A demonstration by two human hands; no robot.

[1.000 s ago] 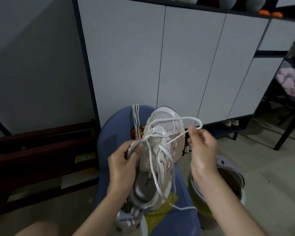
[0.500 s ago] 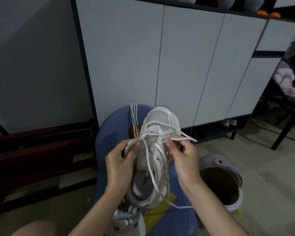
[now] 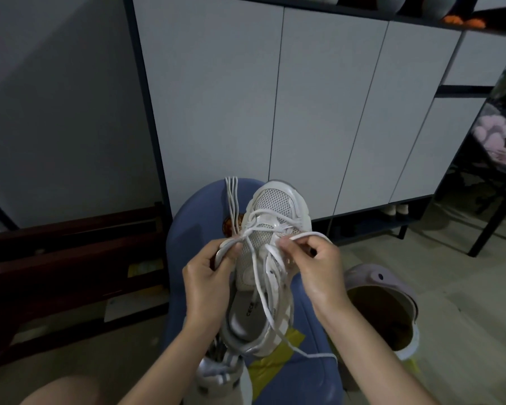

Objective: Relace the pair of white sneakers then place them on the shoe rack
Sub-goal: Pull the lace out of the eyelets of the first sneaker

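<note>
In the middle of the frame, your left hand grips the mesh white sneaker by its side. Your right hand pinches a round white lace beside it, over a blue seat.

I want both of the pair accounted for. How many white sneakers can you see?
2: one sneaker on the blue stool, held by both hands; the second sneaker below it near the frame's bottom edge, only partly visible.

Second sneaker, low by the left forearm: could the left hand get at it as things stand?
Probably not right away. The left hand grips the held sneaker, so it must let go first. The second sneaker lies uncovered below that forearm, the way otherwise free.
</note>
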